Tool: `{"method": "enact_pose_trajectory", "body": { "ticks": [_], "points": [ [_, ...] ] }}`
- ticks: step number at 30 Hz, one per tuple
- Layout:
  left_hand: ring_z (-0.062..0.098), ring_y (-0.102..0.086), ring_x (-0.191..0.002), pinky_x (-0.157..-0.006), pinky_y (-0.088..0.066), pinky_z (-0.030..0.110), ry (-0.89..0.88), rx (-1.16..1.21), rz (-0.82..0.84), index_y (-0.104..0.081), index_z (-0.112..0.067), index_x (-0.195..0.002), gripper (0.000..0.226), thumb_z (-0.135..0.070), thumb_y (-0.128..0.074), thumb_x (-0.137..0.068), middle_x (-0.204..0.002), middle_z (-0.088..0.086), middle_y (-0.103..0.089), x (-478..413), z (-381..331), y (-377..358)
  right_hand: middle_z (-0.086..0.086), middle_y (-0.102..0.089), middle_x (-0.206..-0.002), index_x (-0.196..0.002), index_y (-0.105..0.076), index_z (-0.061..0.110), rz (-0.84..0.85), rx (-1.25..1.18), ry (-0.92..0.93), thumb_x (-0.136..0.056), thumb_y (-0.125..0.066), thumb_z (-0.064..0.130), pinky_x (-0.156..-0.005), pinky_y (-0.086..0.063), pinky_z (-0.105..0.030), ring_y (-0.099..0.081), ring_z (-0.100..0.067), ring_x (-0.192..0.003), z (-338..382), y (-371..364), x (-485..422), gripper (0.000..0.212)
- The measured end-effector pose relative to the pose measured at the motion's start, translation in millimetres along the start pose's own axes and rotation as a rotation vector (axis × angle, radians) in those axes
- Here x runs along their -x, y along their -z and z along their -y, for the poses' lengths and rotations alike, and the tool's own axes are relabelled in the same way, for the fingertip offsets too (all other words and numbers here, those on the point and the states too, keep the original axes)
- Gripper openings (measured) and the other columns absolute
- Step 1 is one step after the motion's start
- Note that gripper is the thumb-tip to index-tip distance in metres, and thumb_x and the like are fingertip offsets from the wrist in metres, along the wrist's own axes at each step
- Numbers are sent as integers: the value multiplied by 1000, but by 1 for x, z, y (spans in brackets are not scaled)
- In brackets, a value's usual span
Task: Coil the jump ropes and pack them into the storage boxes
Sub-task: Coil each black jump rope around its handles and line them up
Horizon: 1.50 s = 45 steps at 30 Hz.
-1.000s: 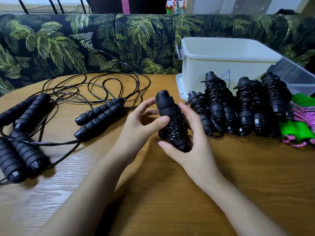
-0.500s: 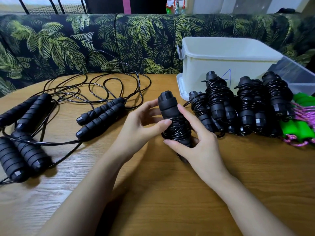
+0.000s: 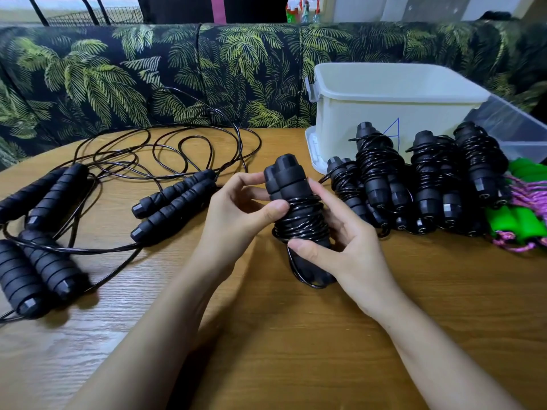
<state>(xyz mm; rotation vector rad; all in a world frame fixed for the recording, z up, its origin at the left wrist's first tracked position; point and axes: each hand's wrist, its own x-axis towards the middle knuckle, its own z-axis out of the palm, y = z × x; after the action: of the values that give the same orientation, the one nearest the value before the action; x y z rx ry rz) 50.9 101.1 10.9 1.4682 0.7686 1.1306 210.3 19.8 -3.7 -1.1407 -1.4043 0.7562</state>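
Note:
A black jump rope bundle (image 3: 297, 208), two handles side by side with cord wound round their middle, stands tilted above the table centre. My left hand (image 3: 236, 220) grips it from the left, thumb pressed on the coils. My right hand (image 3: 349, 247) holds it from the right and below, thumb across the lower coils; a loose cord loop hangs under it. Several wound black ropes (image 3: 414, 182) lean in a row against a white storage box (image 3: 384, 96). Uncoiled black ropes with handles (image 3: 174, 199) lie at the left.
A clear plastic box (image 3: 515, 128) sits at the far right behind the wound ropes. Green-handled ropes with pink cord (image 3: 521, 214) lie at the right edge. More black handles (image 3: 38, 267) and loose cord loops (image 3: 165, 152) spread over the left of the wooden table (image 3: 296, 335). A leaf-print sofa backs it.
The bundle has turned in my hands so both handle tops show. My right hand has slid lower on it, and a small cord loop now hangs beneath.

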Motion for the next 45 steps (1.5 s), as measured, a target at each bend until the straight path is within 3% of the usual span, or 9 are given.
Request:
{"method": "enact_pose_trajectory", "body": {
  "ticks": [7,11,15,20,25,31,37,41,45],
  "points": [
    [13,-69,-92,-78,-53,21,85,136,101,-57,-18,-119,48,-20,-75,-74,-100,5,-75,1,-3,0,17,-62,-133,-137,-46,41,-21,-48,-10,-71,-78,26,-105,-42,-21,-55,0,-124,1,3,-1,75],
    [13,-69,-90,-78,-52,21,109,132,110,-54,-18,-120,48,-22,-71,-75,-97,8,-74,1,-5,0,14,-54,-141,-138,-46,45,-45,-5,10,-74,-84,32,-114,-38,-34,-48,-6,-133,-3,1,0,75],
    [10,-69,-86,-76,-52,21,96,78,51,-57,-23,-115,52,-32,-81,-70,-89,4,-74,1,-4,0,19,-45,-140,-142,-43,42,-79,84,18,-74,-71,49,-114,-35,-31,-43,-5,-134,-5,1,0,74],
    [8,-67,-79,-74,-50,19,95,87,23,-60,-22,-112,43,-22,-80,-74,-80,-3,-73,-2,-5,1,17,-54,-141,-141,-44,43,-59,-60,-14,-82,-73,28,-113,-38,-39,-49,-8,-132,-5,3,-2,68],
    [7,-66,-72,-69,-51,17,106,132,-6,-60,-17,-112,44,-20,-72,-70,-77,-1,-72,-1,-6,-3,10,-55,-141,-141,-45,37,-78,-114,-39,-88,-67,28,-116,-34,-42,-44,-8,-137,-6,5,-3,58],
    [9,-67,-70,-68,-52,17,105,111,-103,-60,-16,-109,47,-23,-76,-66,-72,-2,-71,1,-2,-8,8,-47,-146,-143,-48,24,-219,382,215,-95,-54,10,-113,-35,-23,-43,-6,-136,-9,-1,-1,50],
    [20,-70,-73,-76,-57,33,136,113,-168,-60,-11,-112,55,-23,-82,-63,-94,22,-72,6,2,-14,-7,-38,-154,-149,-41,21,-196,1067,329,-90,-56,39,-95,-52,-42,-48,-29,-132,-11,-17,0,63],
    [20,-71,-74,-75,-58,30,123,90,-132,-61,-15,-111,44,-15,-80,-72,-84,7,-74,8,1,-17,-11,-36,-153,-152,-31,16,-210,1260,201,-68,-81,43,-89,-54,-45,-52,-35,-121,-14,-22,2,100],
    [25,-71,-84,-86,-56,42,70,40,-52,-64,-19,-114,49,-21,-78,-67,-89,5,-76,8,0,-18,-11,-38,-150,-149,-35,14,-290,1170,198,-70,-85,23,-74,-59,-42,-56,-35,-114,-15,-18,0,94]
  ]
}}
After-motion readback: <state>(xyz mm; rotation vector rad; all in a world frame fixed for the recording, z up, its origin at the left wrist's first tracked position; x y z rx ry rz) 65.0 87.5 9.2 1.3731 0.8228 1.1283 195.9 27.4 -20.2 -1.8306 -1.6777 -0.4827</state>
